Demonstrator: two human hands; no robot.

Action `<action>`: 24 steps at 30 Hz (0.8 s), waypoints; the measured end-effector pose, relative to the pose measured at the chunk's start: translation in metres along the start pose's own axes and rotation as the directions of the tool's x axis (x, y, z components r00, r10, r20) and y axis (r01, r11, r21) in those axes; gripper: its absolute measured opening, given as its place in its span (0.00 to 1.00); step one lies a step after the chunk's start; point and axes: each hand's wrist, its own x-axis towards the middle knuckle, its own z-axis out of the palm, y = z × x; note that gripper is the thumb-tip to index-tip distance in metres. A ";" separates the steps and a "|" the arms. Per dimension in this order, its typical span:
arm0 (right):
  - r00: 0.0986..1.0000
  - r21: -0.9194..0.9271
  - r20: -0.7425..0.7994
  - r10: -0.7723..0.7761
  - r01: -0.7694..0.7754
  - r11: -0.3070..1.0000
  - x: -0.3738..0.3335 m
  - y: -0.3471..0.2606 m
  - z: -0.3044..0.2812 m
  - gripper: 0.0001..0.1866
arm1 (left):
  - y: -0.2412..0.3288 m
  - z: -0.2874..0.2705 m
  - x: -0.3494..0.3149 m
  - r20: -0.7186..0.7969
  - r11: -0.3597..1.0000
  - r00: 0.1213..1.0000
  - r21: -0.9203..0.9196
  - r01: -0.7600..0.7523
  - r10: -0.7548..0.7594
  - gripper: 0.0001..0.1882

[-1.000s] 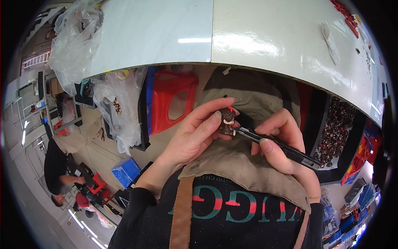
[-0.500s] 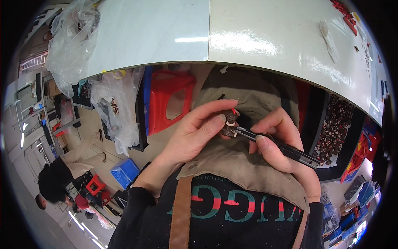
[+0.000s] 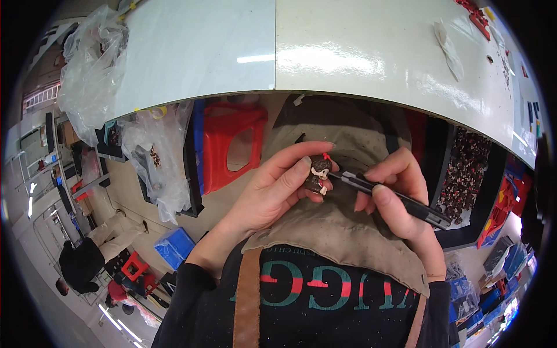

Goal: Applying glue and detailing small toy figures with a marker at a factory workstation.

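Note:
Between the thumb and fingers of my left hand [image 3: 282, 182] is a small figurine [image 3: 319, 174]. It has a brown head with a red tip, a pale face and a brown body, and its face is turned toward my right hand. My right hand [image 3: 397, 191] grips a black utility knife [image 3: 400, 201], whose metal tip points left at the figurine's side. Whether the tip touches the figurine I cannot tell. Both hands are over the brown apron [image 3: 348, 217] on my lap, below the table's edge.
The white table [image 3: 203, 35] curves across ahead, with a plastic bag [image 3: 96, 69] on its left. A black crate full of small brown figurines [image 3: 467, 177] stands at right. At left are a red stool [image 3: 212, 151] and a bag-lined bin [image 3: 159, 162]. Another person [image 3: 84, 261] is further off left.
The figurine has turned in my left hand, so its face and front now show. The knife tip has drawn back slightly from it. The whole view has shifted a little.

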 end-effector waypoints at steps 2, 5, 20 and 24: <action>0.999 -0.038 -0.038 -0.038 0.037 0.999 -0.004 0.003 0.002 0.16 | 0.002 0.002 0.000 -0.007 1.000 1.000 0.015 0.022 -0.022 0.21; 0.997 -0.086 -0.015 -0.080 0.078 0.993 -0.008 0.004 0.000 0.15 | 0.003 0.004 0.002 -0.018 0.997 0.998 0.033 0.066 -0.066 0.21; 0.915 -0.390 0.229 -0.333 0.399 0.830 0.002 0.001 -0.011 0.12 | 0.002 0.005 0.004 0.004 0.994 0.994 0.037 0.106 -0.106 0.21; 0.878 -0.453 0.277 -0.391 0.478 0.753 0.005 -0.003 -0.013 0.11 | 0.002 0.007 0.003 -0.004 0.993 0.994 0.037 0.112 -0.112 0.20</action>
